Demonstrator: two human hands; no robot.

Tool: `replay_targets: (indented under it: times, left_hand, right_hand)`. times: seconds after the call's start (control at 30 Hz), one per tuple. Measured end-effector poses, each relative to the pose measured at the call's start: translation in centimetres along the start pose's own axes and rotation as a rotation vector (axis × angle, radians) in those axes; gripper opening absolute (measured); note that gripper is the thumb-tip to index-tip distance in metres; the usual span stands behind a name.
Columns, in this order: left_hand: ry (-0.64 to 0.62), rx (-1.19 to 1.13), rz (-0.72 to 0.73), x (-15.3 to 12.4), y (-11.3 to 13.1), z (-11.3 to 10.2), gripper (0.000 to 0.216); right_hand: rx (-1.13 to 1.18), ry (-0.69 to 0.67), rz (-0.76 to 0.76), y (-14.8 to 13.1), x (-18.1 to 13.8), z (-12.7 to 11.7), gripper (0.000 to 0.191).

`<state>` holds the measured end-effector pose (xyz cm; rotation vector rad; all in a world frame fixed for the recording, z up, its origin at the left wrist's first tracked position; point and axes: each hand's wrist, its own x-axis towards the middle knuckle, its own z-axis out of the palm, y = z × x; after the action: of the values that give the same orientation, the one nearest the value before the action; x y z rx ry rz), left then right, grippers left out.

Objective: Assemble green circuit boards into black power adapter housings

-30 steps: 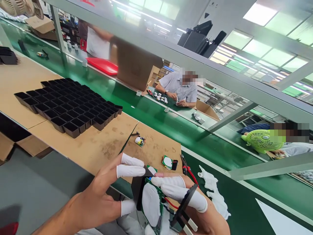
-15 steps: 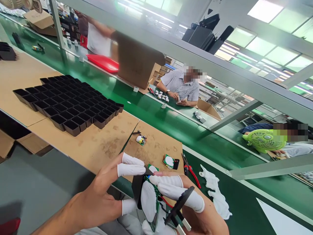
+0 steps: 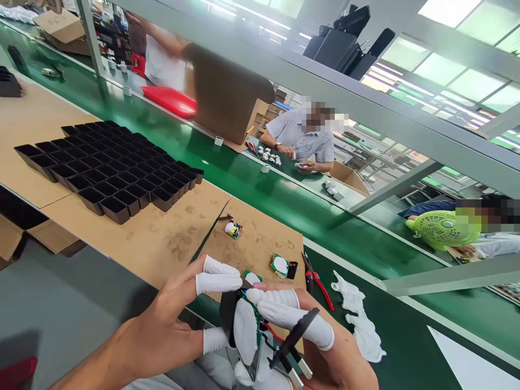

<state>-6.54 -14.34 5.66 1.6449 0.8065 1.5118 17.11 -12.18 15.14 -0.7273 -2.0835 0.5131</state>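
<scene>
My left hand (image 3: 162, 325), with white finger cots on several fingers, grips a small black plastic case (image 3: 228, 319) between fingers and thumb. My right hand (image 3: 345, 352), also in finger cots, holds a green circuit board (image 3: 246, 333) coated with a white paste-like patch. One end of the board sits at the mouth of the case, partly inside it. Red and black wires lead from the board to a black plug plate (image 3: 294, 337) with two metal pins, which hangs beside my right fingers. The right thumb is partly hidden behind the board.
Rows of black cases (image 3: 117, 168) stand on the brown board at left. Other circuit boards (image 3: 280, 265), red-handled pliers (image 3: 319, 284) and crumpled white gloves (image 3: 359, 314) lie ahead and right. Across the green belt (image 3: 244, 168) a person (image 3: 300, 135) works; a green fan (image 3: 444, 227) stands farther right.
The circuit board has moved slightly left, a little deeper into the black case. My left hand has stayed almost still, and the view has shifted slightly.
</scene>
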Motion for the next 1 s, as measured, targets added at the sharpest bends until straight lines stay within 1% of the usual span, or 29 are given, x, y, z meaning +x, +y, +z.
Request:
replay_targets:
  times: [0.13, 0.2, 0.27, 0.37, 0.43, 0.53, 0.6, 0.7, 0.8, 0.93, 1.0]
  left_hand:
    - [-0.006, 0.033, -0.032, 0.1, 0.1, 0.2, 0.074]
    - [-0.012, 0.019, -0.015, 0.4, 0.2, 0.3, 0.076]
    - [-0.025, -0.004, 0.006, 0.7, 0.2, 0.3, 0.081]
    - [-0.045, 0.004, -0.005, 0.8, 0.0, 0.4, 0.083]
    - [-0.046, 0.020, -0.032, 0.7, -0.4, 0.5, 0.083]
    - [-0.038, 0.012, -0.057, 0.6, -1.3, 0.7, 0.079]
    - [-0.042, 0.009, -0.058, 1.0, -2.0, 0.9, 0.074]
    - [-0.092, 0.039, -0.089, 2.6, -3.5, 1.0, 0.066]
    - [-0.159, 0.012, -0.115, 5.3, -6.1, 1.2, 0.060]
    - [-0.244, -0.005, -0.079, 9.6, -10.3, 1.9, 0.047]
    - [-0.288, -0.001, -0.055, 11.4, -11.9, 2.3, 0.042]
  right_hand:
    - [-0.015, -0.027, 0.024, -0.2, -0.2, -0.2, 0.073]
    - [-0.014, -0.022, 0.022, -0.3, -0.3, -0.1, 0.067]
    - [-0.005, -0.007, 0.023, -0.3, -0.5, 0.2, 0.058]
    - [0.017, 0.013, 0.046, -0.1, -0.8, 0.4, 0.048]
    - [0.027, 0.000, 0.074, 0.3, -1.0, 0.4, 0.048]
    - [0.058, -0.062, 0.100, 1.5, -1.4, 0.3, 0.057]
    - [0.085, -0.075, 0.134, 2.6, -1.7, 0.3, 0.061]
    - [0.122, -0.050, 0.211, 5.2, -1.9, 0.4, 0.060]
    - [0.102, -0.013, 0.241, 8.7, -1.6, 0.5, 0.060]
    - [0.119, 0.021, 0.280, 13.6, -0.6, 0.1, 0.061]
    - [0.141, 0.019, 0.300, 15.5, -0.2, -0.3, 0.058]
